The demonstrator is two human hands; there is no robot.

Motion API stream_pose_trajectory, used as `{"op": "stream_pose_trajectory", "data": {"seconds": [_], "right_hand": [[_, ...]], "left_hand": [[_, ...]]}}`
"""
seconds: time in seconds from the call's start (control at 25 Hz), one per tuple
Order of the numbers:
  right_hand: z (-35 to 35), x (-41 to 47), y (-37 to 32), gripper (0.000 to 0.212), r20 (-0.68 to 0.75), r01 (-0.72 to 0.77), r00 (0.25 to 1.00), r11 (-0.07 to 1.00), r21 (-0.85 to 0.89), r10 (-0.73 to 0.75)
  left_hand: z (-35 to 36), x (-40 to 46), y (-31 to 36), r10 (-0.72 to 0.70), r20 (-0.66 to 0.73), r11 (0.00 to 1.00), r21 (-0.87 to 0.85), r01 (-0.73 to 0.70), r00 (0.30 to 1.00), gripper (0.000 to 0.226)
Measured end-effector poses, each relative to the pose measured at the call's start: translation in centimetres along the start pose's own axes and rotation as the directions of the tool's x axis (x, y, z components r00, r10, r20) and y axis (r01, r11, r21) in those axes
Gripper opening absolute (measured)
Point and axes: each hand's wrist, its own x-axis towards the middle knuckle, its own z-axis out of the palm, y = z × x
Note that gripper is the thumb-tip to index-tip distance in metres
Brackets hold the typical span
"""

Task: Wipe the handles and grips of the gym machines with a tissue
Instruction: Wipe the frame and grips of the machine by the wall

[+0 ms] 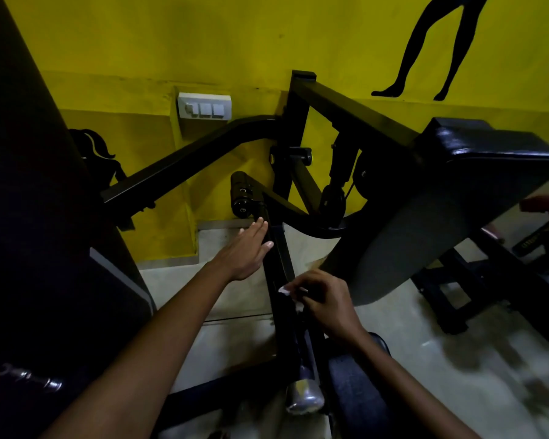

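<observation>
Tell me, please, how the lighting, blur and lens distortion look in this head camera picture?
Head view: dim overall, with only the yellow wall bright; the black machine bar loses detail in shadow; glare on the padded seat; the floor at lower right is smeared by motion blur; the wide lens bends edges; the tissue in the right hand looks soft.

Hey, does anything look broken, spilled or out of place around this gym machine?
Nothing stands out. The right hand holds a tissue against the black bar; the left hand lies open beside it.
</observation>
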Motion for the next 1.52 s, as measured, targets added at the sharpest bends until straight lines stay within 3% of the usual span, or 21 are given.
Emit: {"op": "stream_pose_trajectory", "data": {"seconds": [0.2,0.36,0.48,0.56,0.76,0.92,1.08,1.24,1.4,1.52], "right_hand": [[1.3,0.2,-0.5,0.009,-0.074,-0.008,0.997,0.995,-0.101,0.001],[-0.6,-2.3,-0.1,0.013,0.054,0.048,0.998,0.996,-0.069,-0.044],[-0.3,-1.9,0.2,0.016,-0.003,0.031,0.999,0.990,-0.141,-0.032],[0.4,-1.8,-0.4,0.015,-0.029,0.025,0.999,0.995,-0.101,-0.028],[-2.0,-4.2,-0.1,0.011,0.127,0.045,0.991,0.999,-0.031,-0.041],[-0.7,-4.4,-0.9,0.013,0.018,0.069,0.998,0.995,-0.067,-0.068],[-2.7,-5.9,-0.9,0.013,0.211,0.094,0.974,0.994,-0.053,-0.081],[-2.4,-5.6,-1.7,0.010,0.180,0.161,0.974,0.981,-0.106,-0.140],[-4.0,-6.2,-2.3,0.012,0.360,0.095,0.929,0.995,-0.024,-0.080],[-3.9,-6.2,-2.1,0.013,0.327,0.129,0.941,0.987,-0.095,-0.091]], "left_hand": [[-0.1,-0.7,0.7,0.000,0.012,1.000,0.011,0.000,1.000,0.060],[-0.1,-1.2,0.9,-0.002,0.020,1.000,-0.009,0.002,1.000,0.062],[0.1,-1.4,1.2,-0.017,0.011,0.999,-0.028,0.017,1.000,0.060],[0.2,-1.6,1.4,-0.027,0.011,0.999,-0.035,0.027,1.000,0.060],[0.4,-2.0,1.7,-0.040,0.008,0.998,-0.041,0.041,0.999,0.061],[0.6,-2.1,1.8,-0.041,-0.003,0.998,-0.045,0.041,0.999,0.061],[0.7,-2.3,1.8,-0.043,0.000,0.999,-0.027,0.043,0.999,0.061],[0.6,-2.5,2.2,-0.045,0.000,0.999,-0.026,0.045,0.999,0.060],[0.5,-2.6,2.0,-0.035,0.004,0.999,-0.020,0.035,0.999,0.062],[0.7,-2.6,2.0,-0.038,0.003,0.999,-0.028,0.038,0.999,0.062]]}}
